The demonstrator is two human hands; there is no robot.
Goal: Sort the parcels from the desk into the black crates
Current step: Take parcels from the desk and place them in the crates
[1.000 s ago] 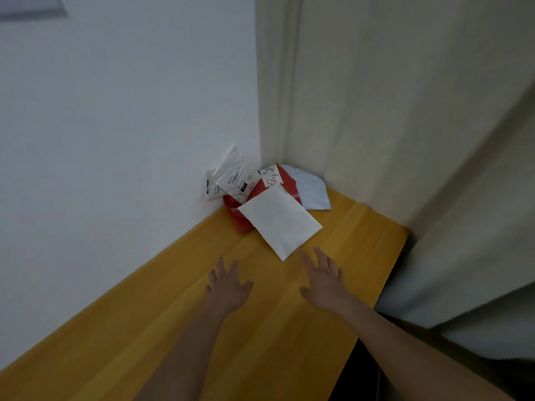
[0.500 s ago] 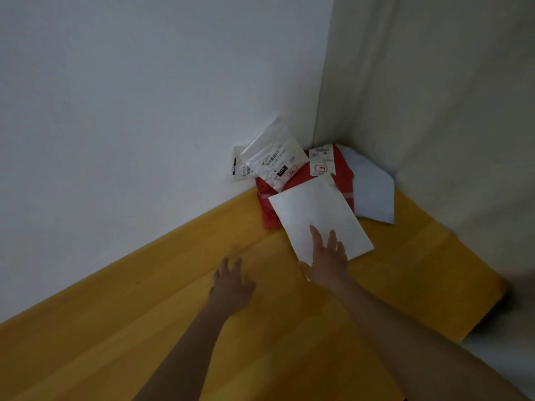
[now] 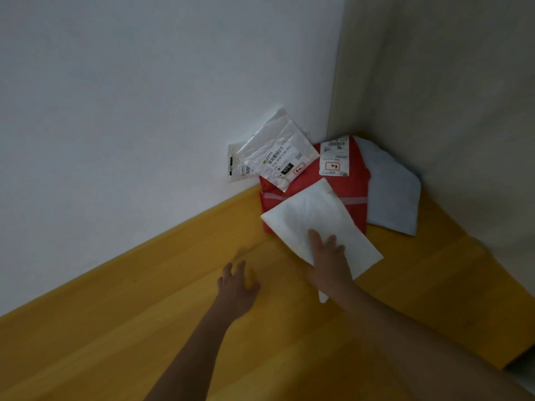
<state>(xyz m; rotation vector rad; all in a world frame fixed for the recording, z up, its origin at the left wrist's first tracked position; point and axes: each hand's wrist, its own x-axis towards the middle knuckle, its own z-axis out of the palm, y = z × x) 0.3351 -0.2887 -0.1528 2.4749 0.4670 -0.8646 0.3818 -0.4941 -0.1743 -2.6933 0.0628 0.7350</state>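
Observation:
A pile of parcels lies in the far corner of the yellow desk (image 3: 144, 328). A flat white envelope (image 3: 312, 221) rests on top, tilted over a red parcel (image 3: 351, 188) with a white label. A clear bag with a barcode label (image 3: 279, 153) leans on the wall, and another small labelled bag (image 3: 237, 166) stands behind it. A pale blue parcel (image 3: 390, 195) lies at the right. My right hand (image 3: 328, 260) lies flat on the white envelope's near end, fingers spread. My left hand (image 3: 236, 286) hovers open over the bare desk to the left. No black crates are in view.
A white wall (image 3: 130, 111) runs along the desk's left side. A beige curtain (image 3: 448, 82) hangs behind the corner and along the right. The desk's right edge (image 3: 518, 357) drops off at the lower right.
My right hand has reached forward onto the white envelope. My left hand stays open over the desk, slightly advanced. The view has swung right and closer to the pile.

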